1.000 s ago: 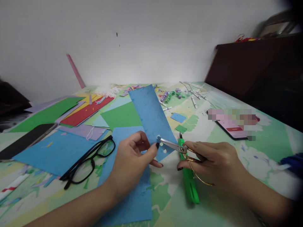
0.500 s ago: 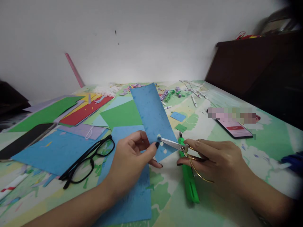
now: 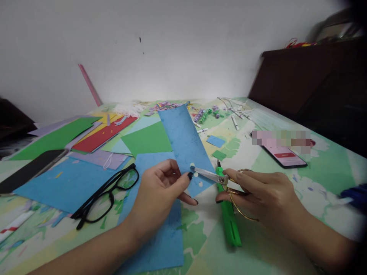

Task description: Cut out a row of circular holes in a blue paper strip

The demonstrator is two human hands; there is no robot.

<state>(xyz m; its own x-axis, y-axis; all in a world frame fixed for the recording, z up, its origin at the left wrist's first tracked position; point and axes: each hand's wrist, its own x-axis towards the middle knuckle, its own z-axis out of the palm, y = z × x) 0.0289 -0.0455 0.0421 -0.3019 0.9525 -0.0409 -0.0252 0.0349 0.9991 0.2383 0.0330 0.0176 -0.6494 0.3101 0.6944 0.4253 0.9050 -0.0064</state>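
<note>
Between the thumb and fingers of my left hand [image 3: 163,191] is a strip of blue paper [image 3: 185,137], raised at a slant, with several small round holes near its lower end. My right hand [image 3: 260,191] has its fingers in the gold handles of a pair of scissors [image 3: 209,174]. The scissors' blade tips are at one of the holes, close to my left thumb. Beneath the scissors lies a green utility knife [image 3: 229,217]. Another blue sheet [image 3: 160,244] rests on the table under my left hand.
Black glasses [image 3: 109,194] and a dark phone [image 3: 31,168] lie at the left, by coloured sheets [image 3: 146,139]. A lit phone [image 3: 283,154] is at the right. Paper curls [image 3: 203,114] and white-and-grey sticks [image 3: 235,121] are at the back. A small blue piece [image 3: 215,141] lies beyond the knife.
The top of the blue strip has tipped down slightly. Both hands and the scissors stay almost in the same place.
</note>
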